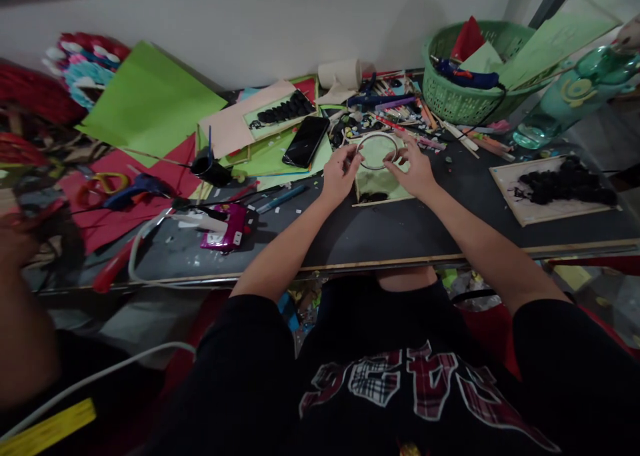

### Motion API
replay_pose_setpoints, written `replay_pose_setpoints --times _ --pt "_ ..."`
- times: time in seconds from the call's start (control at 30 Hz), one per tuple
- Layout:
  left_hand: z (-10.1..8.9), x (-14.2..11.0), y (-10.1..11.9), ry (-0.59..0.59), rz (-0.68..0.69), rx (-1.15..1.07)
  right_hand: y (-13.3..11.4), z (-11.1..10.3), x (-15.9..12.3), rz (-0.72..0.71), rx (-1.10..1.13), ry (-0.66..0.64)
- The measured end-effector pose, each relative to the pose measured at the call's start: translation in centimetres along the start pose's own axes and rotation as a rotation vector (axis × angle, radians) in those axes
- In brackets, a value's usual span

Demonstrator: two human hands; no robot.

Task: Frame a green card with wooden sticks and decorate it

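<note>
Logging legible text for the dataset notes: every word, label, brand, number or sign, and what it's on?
Nothing reads with certainty.
Black shirt: large plaid characters, creased and angled; can't read them reliably.
Green bottle: yellow emblem, no word legible.
Yellow strip, lower left: dark marks, too blurred.

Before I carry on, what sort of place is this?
Probably a craft workspace: a bright green paper sheet and a light-edged panel bearing black pieces share the cluttered table, where the left hand and right hand hold a thin ring.
</note>
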State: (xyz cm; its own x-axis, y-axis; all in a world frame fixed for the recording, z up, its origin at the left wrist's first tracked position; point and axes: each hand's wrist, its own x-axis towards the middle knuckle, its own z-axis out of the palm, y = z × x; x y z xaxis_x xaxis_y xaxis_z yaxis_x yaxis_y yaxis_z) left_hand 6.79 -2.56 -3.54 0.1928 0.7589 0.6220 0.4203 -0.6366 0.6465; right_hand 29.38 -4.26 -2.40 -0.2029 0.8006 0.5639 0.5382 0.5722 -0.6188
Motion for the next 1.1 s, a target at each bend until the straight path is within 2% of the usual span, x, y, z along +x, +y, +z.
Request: replay_pose_setpoints --times 0.07,0.17,0.23,0.33,0.5,0.63,0.83,0.97,1.1 --pt "-0.3 0.1 0.1 -0.004 0.123 0.115 0.5 -0.2 0.2 -0.037 -0.041 0.043" --pt "-0.5 0.1 0.2 -0.094 0.283 0.212 0.7 -0.3 0.3 -0.122 -0.04 0.022" --pt "-0.4 0.0 0.3 -0.116 0.323 0.227 0.5 -0.1 0.2 -0.149 0.005 -0.034" --pt "-0.4 -0.1 0.5 -0.102 0.366 0.252 0.3 0.4 0.2 -0.094 0.105 -0.089" --pt "-0.6 0.2 0.1 -0.071 0.308 0.28 0.7 0.6 0.5 0.067 0.4 0.012" --pt "-0.5 0.4 -0.2 -0.106 0.265 0.231 0.9 0.4 0.8 0.101 0.521 0.064" --pt "0.1 0.4 -0.2 -0.058 0.284 0.211 0.5 -0.6 0.7 0.121 0.47 -0.03" --pt "0.5 0.6 -1.0 0.005 0.274 0.21 -0.4 -1.1 0.4 0.015 0.388 -0.166" --pt "0.7 0.7 -2.1 0.063 0.187 0.2 -1.2 -0.7 0.0 -0.056 0.424 -0.304"
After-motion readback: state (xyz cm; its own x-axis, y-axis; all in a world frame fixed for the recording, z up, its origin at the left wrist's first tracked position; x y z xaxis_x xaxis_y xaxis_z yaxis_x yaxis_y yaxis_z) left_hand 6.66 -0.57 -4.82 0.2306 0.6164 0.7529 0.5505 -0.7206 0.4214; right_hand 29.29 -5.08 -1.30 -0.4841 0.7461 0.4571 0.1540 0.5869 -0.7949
